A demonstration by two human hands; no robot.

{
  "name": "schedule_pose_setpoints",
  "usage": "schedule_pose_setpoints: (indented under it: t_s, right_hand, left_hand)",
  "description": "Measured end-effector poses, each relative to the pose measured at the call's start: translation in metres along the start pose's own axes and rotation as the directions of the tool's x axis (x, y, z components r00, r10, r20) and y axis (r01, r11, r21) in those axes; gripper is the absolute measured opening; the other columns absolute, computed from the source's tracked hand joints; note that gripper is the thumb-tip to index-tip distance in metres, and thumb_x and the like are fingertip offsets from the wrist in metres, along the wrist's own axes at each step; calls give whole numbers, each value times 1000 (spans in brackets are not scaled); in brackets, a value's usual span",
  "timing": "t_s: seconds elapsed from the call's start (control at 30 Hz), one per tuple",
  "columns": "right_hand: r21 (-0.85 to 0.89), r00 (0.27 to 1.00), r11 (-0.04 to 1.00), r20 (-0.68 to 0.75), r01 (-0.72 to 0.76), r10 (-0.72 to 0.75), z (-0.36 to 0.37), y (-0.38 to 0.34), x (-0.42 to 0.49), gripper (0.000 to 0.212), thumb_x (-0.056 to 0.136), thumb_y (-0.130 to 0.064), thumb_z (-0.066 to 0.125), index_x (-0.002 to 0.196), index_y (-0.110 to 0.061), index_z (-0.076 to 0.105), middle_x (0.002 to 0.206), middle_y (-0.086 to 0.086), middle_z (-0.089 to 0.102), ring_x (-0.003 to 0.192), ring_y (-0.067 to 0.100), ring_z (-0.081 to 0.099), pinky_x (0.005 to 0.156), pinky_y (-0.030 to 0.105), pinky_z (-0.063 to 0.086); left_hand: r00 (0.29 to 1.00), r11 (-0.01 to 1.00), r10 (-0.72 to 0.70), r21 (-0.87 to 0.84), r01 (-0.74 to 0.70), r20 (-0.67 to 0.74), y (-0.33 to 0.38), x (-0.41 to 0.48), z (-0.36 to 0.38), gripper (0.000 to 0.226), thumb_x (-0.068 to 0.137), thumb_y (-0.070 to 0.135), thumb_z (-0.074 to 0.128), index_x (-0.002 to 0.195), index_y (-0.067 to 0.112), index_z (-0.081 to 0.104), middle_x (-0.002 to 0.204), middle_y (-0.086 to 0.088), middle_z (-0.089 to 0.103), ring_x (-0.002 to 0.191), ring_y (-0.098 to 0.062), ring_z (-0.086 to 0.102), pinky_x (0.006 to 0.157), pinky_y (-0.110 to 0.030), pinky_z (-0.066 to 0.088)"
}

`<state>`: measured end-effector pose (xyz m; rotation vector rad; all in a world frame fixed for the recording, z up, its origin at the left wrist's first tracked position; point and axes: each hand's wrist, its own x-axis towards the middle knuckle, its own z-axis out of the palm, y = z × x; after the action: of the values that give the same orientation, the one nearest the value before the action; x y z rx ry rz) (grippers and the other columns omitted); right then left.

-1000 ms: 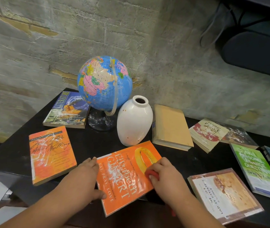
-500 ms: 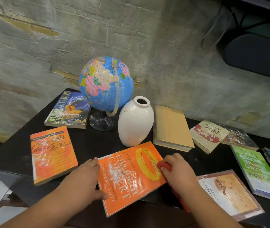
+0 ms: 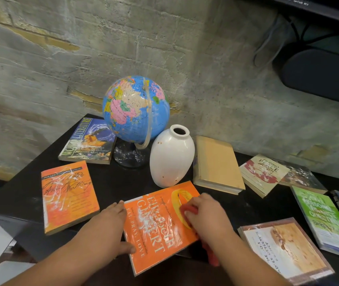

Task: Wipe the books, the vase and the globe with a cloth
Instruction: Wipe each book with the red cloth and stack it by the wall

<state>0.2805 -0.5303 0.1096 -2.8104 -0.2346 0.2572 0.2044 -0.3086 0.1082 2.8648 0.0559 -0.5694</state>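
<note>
Orange book [image 3: 158,228] lies flat at lower centre of frame, near the tabletop [image 3: 119,182] front edge, with white smears across the cover. Right hand [image 3: 207,217] has its fingers curled round a red cloth [image 3: 189,211], pressed on the book's upper right part; the cloth tail trails out below the wrist. Left hand [image 3: 110,226] is flat, fingers straight, on the book's left edge, thumb on the cover. White vase [image 3: 170,162] stands upright just above the book; contact can't be told. Globe [image 3: 133,108] on its stand is upper left of the vase. Second orange book [image 3: 69,195] at left, tan book [image 3: 216,164] right of the vase, green book [image 3: 325,215] at far right.
</note>
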Motion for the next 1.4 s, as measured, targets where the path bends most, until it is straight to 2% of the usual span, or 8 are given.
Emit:
schedule_pose_setpoints:
  t_s: [0.1,0.23,0.43,0.6,0.77,0.97,1.07,1.4]
  right_hand:
    - [-44,992,995,-92,-93,88,6,-13,21,32,97,-36,50,125,-24,60,123,-3,48,109,18,53,92,32,48]
    - [-28,988,987,20,157,-156,21,-35,12,38,98,-31,51,136,-26,52,136,-7,40,126,16,42,107,29,37]
    - [32,996,999,-81,40,-37,20,-25,24,31,99,-27,49,126,-30,61,130,-5,40,120,16,45,102,27,40]
    - [72,979,977,-31,203,-201,29,-37,17,28,97,-25,53,123,-32,60,124,-9,44,114,11,48,101,24,39]
    - [178,968,984,-247,-3,47,27,-33,25,23,95,-26,56,117,-24,58,122,-4,48,117,17,48,99,27,38]
    - [136,981,974,-101,179,-166,32,-37,15,43,99,-28,51,142,-33,47,144,-19,36,133,6,32,110,20,25]
    - [30,982,992,-148,126,-120,30,-34,17,43,101,-28,45,144,-34,44,146,-16,37,132,11,32,112,26,29]
    - [97,974,969,-32,228,-226,22,-34,20,38,100,-22,49,134,-37,55,135,-17,41,127,8,39,106,19,30]
  left_hand:
    - [1000,1000,0,1,0,2,0,-1,0,100,82,58,62,154,18,6,162,1,-2,149,-16,5,120,-34,16]
    - [1000,1000,-4,-7,4,3,0,-1,-1,100,82,58,63,154,19,6,162,1,-3,149,-16,5,121,-34,15]
    - [1000,999,-7,-33,7,8,-1,0,0,102,82,56,65,154,18,5,162,2,-4,149,-16,4,121,-34,14]
    - [1000,999,0,-37,0,5,-4,0,0,104,81,57,65,155,16,5,162,1,-5,149,-16,4,121,-33,14]
    - [1000,999,1,-47,0,11,-4,1,2,104,80,56,66,155,17,5,162,2,-4,149,-16,5,121,-34,14]
    - [1000,999,-13,-44,14,27,-3,3,2,104,81,56,66,155,17,3,162,2,-5,149,-17,5,121,-35,14]
    - [1000,999,-8,-51,9,19,-3,1,2,103,82,55,65,155,18,2,162,2,-6,149,-17,4,121,-35,14]
    - [1000,999,-7,-42,7,16,-3,1,3,104,81,58,64,154,18,2,162,2,-6,149,-17,4,121,-34,13]
